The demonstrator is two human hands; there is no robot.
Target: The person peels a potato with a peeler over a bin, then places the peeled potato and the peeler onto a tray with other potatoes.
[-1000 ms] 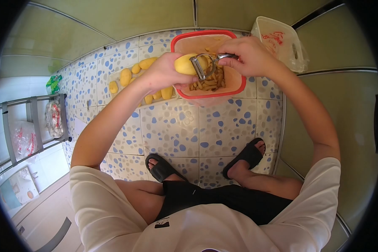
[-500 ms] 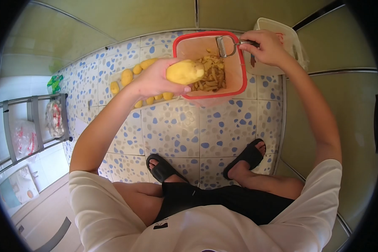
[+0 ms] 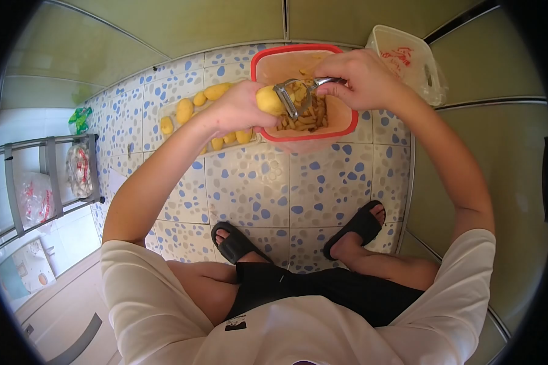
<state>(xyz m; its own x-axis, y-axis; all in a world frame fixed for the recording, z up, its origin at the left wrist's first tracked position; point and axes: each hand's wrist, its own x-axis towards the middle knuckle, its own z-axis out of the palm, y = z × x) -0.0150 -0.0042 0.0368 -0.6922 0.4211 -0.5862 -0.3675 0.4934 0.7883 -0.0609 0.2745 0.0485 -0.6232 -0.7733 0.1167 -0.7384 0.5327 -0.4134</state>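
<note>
My left hand (image 3: pixel 242 108) is wrapped round a peeled yellow potato (image 3: pixel 267 100), held over the left side of a red-rimmed bin (image 3: pixel 354 115). Between thumb and fingers my right hand (image 3: pixel 360 79) grips the handle of a metal peeler (image 3: pixel 286 101). The peeler's blade lies across the potato's right end. Brown and yellow peelings (image 3: pixel 313 118) are heaped in the bin below. Beside the left forearm, several yellow potatoes (image 3: pixel 184 111) rest in a clear tray (image 3: pixel 170 135), partly hidden by that arm.
A whitish plastic container (image 3: pixel 402 52) with red print stands right of the bin, against green cabinets (image 3: pixel 487 67). A grey rack (image 3: pixel 52 176) with plastic bags is at the left. My feet in black sandals (image 3: pixel 240 243) are on the speckled tile floor (image 3: pixel 249 182).
My right hand has moved left and slightly down, bringing the peeler from the bin's far right side onto the potato. The potato has turned and is now more covered by my left hand.
</note>
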